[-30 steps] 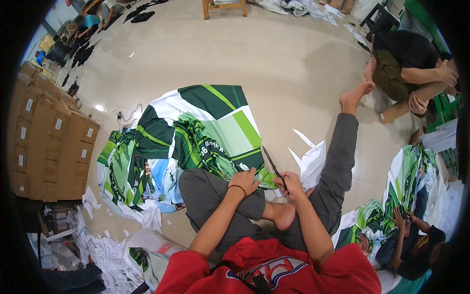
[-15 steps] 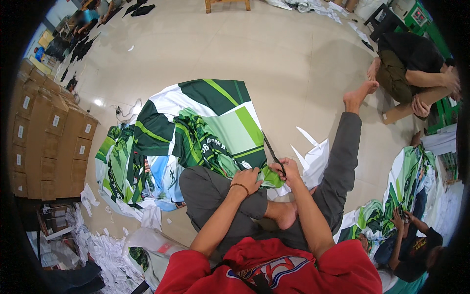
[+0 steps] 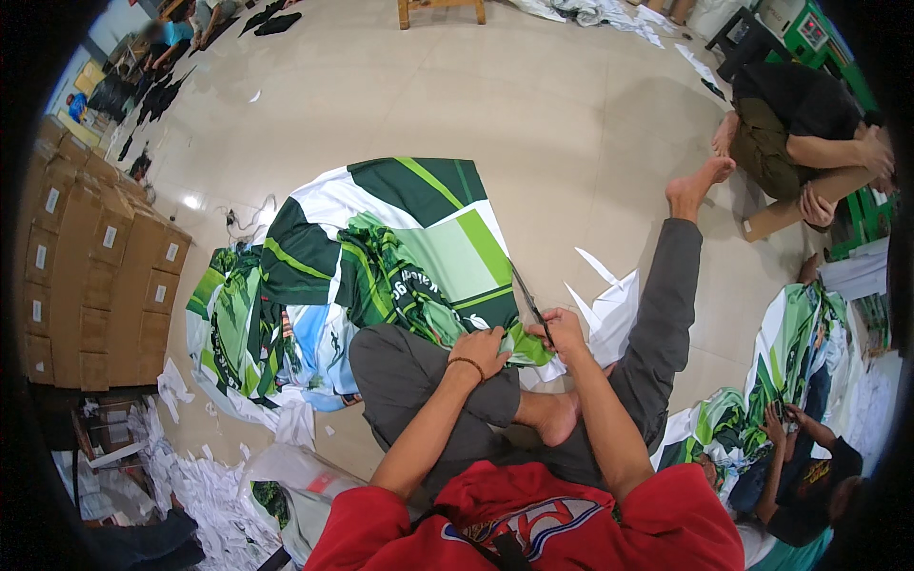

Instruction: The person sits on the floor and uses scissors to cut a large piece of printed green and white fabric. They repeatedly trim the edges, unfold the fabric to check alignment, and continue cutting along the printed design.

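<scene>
Printed green and white fabric [image 3: 409, 181] lies spread and bunched on the floor in front of my crossed leg. My left hand [image 3: 479, 352] presses its near edge against my knee, fingers closed on the cloth. Just to the right, my right hand [image 3: 564, 333] grips black-handled scissors [image 3: 530, 302]. Their long blades point away from me, along the fabric's right edge. Under my fingers, the exact spot where the blades meet the cloth is hard to see. White offcuts [image 3: 611, 309] lie right of my right hand, beside my outstretched leg.
Stacked cardboard boxes [image 3: 105, 257] stand at left, above a heap of white scraps [image 3: 209, 504]. A person holding a cardboard tube [image 3: 809, 205] sits at upper right. Another person [image 3: 809, 466] at lower right handles similar green fabric [image 3: 776, 352]. A wooden stool [image 3: 443, 11] stands far ahead.
My right hand and the scissors have shifted slightly, and the scissor handles look closer together. My left hand and the fabric have hardly moved.
</scene>
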Action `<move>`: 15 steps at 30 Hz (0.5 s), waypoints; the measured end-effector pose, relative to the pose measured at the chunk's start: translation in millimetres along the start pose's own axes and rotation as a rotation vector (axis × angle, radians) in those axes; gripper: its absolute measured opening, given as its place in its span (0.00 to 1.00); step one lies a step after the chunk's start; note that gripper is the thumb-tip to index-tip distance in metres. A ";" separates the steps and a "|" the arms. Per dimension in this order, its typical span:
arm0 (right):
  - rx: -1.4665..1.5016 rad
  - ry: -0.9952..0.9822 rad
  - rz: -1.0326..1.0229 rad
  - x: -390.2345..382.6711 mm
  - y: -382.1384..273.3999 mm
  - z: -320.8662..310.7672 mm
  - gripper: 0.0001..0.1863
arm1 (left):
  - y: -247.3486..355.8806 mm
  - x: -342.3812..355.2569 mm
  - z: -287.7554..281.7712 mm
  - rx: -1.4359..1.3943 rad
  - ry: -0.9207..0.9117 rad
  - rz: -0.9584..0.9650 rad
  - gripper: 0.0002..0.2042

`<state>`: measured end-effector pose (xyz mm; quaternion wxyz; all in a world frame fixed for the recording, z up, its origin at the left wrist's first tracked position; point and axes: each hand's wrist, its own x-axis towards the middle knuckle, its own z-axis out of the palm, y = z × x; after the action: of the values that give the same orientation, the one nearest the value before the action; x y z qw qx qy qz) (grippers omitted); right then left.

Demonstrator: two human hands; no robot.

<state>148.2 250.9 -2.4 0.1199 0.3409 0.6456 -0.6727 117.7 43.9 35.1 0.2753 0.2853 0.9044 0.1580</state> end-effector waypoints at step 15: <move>0.035 -0.064 0.036 3.9 -27.6 7.3 0.22 | -3.9 -1.0 4.5 -0.028 0.053 0.027 0.21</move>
<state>126.5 248.8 16.4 0.1467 0.3329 0.6233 -0.6922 119.3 40.8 30.2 0.2531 0.2891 0.9052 0.1817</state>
